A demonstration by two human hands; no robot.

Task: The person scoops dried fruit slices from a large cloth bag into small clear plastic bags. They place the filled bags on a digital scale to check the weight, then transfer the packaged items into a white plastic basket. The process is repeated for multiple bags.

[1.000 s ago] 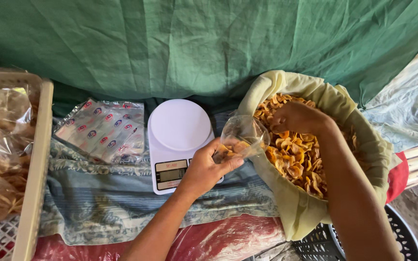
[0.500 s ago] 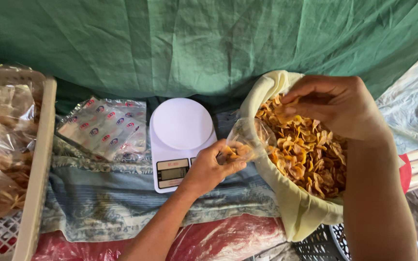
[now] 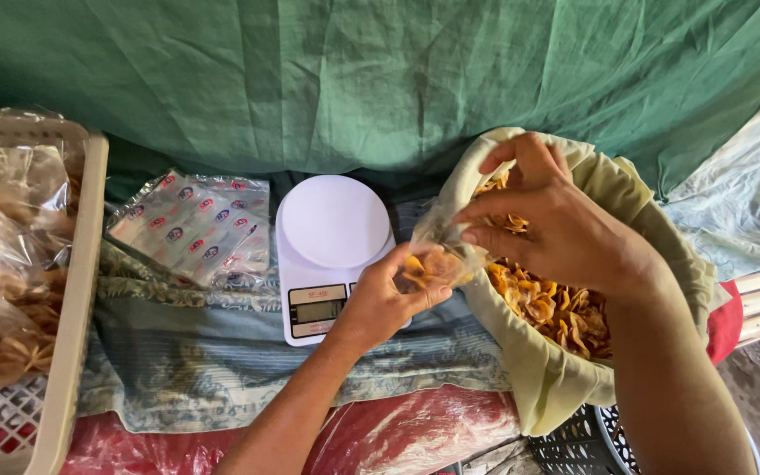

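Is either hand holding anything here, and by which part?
The left hand grips a small clear plastic bag of chips from below. The right hand pinches its open top edge.

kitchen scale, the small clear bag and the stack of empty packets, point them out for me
kitchen scale [image 3: 334, 220], head view, on its round white weighing plate
small clear bag [image 3: 437, 264], head view, on its chip-filled lower part
stack of empty packets [image 3: 191, 227], head view, on the top packet's face
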